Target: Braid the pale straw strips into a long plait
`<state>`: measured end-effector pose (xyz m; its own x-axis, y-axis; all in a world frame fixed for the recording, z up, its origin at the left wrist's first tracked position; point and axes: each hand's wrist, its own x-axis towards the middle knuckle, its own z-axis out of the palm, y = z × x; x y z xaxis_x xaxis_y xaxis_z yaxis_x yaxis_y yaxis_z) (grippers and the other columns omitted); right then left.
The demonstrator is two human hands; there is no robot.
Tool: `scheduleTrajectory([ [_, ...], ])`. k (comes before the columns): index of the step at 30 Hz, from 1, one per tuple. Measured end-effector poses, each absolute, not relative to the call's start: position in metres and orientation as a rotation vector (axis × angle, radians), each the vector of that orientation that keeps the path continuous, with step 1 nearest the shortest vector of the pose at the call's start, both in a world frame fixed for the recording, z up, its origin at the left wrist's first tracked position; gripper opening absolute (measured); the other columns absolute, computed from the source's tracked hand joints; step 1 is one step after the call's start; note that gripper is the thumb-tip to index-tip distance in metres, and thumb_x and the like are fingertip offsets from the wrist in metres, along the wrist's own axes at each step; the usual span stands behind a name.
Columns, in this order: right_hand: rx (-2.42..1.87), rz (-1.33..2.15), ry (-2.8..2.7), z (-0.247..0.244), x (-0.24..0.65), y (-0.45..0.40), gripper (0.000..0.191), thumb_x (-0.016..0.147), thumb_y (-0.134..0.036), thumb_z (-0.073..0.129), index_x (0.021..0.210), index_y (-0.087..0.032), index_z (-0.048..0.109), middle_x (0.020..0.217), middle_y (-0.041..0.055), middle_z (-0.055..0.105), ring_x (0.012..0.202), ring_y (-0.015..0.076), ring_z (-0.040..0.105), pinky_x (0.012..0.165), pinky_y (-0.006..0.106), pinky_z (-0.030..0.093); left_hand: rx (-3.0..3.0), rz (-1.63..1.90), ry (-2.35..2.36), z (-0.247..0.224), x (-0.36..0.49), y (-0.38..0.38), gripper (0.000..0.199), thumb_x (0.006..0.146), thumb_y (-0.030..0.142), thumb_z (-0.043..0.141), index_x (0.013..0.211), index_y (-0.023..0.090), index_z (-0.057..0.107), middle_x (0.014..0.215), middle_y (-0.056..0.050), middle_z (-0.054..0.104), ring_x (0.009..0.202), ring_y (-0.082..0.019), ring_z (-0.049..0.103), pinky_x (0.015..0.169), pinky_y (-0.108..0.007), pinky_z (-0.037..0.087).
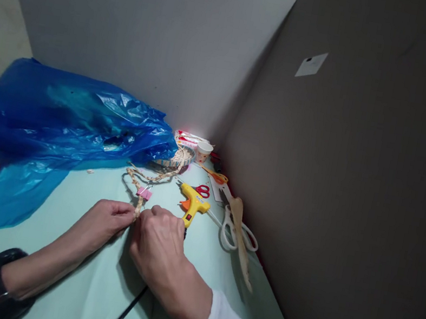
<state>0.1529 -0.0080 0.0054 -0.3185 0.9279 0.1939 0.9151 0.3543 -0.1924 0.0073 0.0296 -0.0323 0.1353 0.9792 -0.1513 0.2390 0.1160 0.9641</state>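
A braided straw-coloured cord (139, 205) runs from a round basket (180, 157) at the back down to my hands. My left hand (110, 215) pinches the cord near its lower end. Close beside it, my right hand (161, 233) is curled with its fingers closed at the same end; its fingertips are mostly hidden behind the back of the hand. Just above both hands, a pink binder clip (145, 192) grips the braid. Right of the clip lies a yellow glue gun (192, 202) with an orange trigger, its handle end partly behind my right hand.
A large blue plastic bag (68, 112) fills the back left. On the right lie red-handled scissors (202, 190), orange scissors (216, 175), white-handled scissors (229, 234) and a tan strip (240, 236). A paper cup (203, 151) stands by the basket. Grey partitions (156, 34) border the table.
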Motion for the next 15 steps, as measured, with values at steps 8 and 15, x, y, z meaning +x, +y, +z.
scheduleTrajectory([
  [8,-1.23,-0.485,-2.51,-0.021,0.14,-0.021,0.018,0.082,0.001,0.054,0.092,-0.006,0.067,0.079,0.011,0.065,0.065,0.0232,0.061,0.051,0.032,0.046,1.227,0.942,1.182,-0.023,0.006,0.021,0.025,0.063,0.037,0.071,0.051,0.021,0.057,0.053,0.002,0.057,0.054,-0.016,0.051,0.052,-0.027,0.039],
  [15,-1.008,-0.087,-2.369,-0.007,0.148,-0.018,0.016,0.092,-0.017,0.058,0.087,-0.012,0.072,0.083,0.0095,0.072,0.073,0.0208,0.065,0.065,0.031,0.049,1.117,0.905,1.067,-0.024,-0.007,0.025,0.022,0.059,0.033,0.079,0.064,0.018,0.064,0.063,0.001,0.06,0.055,-0.013,0.047,0.05,-0.024,0.037],
])
